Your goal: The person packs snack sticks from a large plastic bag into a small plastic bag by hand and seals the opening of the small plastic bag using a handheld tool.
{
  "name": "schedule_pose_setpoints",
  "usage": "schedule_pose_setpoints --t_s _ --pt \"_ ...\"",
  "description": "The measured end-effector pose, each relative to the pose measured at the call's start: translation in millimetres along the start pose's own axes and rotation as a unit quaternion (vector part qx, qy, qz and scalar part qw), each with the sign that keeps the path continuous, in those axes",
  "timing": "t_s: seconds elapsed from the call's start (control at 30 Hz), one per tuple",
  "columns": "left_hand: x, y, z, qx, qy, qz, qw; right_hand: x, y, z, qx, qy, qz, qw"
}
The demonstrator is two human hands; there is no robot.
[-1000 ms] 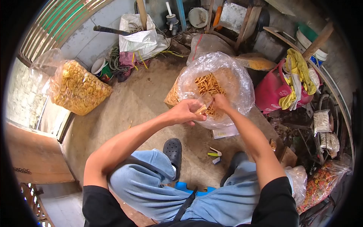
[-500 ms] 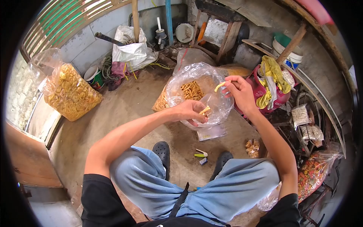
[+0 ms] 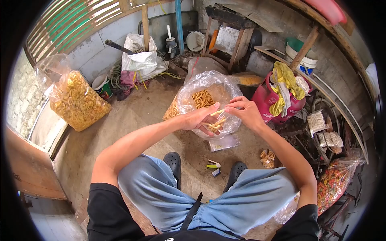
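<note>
A large clear plastic bag (image 3: 231, 86) stands open in front of me, with brown stick-shaped snacks (image 3: 202, 99) inside. Over its near rim, my left hand (image 3: 198, 119) is turned palm up, fingers curled round several pale yellow snack sticks (image 3: 217, 125). Whether a small clear bag also lies in that palm, I cannot tell. My right hand (image 3: 245, 113) has its fingertips pinched together on the end of another pale snack stick (image 3: 218, 112), close to the left thumb.
A stapler (image 3: 213, 164) and a small box (image 3: 216, 172) lie on the floor between my shoes. Packed snacks (image 3: 267, 158) lie to their right. A big bag of ring-shaped snacks (image 3: 78, 102) stands left; a pink tub (image 3: 263, 98) with yellow cloth stands right.
My right hand has moved left and down with its snack stick, reaching my left hand. The left hand has opened a little, showing several sticks.
</note>
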State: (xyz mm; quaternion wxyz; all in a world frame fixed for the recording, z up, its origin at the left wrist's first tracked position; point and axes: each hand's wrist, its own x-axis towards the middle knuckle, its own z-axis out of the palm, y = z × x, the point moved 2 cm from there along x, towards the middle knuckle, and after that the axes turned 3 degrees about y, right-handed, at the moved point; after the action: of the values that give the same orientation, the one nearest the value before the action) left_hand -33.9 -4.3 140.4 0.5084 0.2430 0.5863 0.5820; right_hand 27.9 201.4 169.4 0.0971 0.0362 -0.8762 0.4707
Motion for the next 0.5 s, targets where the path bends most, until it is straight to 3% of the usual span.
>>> schedule_pose_setpoints --t_s 0.2,0.37,0.5 --pt "-4.5 2.5 4.5 0.009 -0.001 -0.006 1.000 -1.4 -1.2 12.6 0.005 -0.108 0.028 0.994" --pt "-6.2 1.8 3.6 0.021 0.012 -0.009 1.000 -1.4 -0.7 18.0 0.009 -0.172 -0.024 0.985" --pt "-1.9 -3.1 0.4 0.029 -0.004 0.008 1.000 -2.3 -14.5 16.5 -0.020 -0.158 0.008 0.987"
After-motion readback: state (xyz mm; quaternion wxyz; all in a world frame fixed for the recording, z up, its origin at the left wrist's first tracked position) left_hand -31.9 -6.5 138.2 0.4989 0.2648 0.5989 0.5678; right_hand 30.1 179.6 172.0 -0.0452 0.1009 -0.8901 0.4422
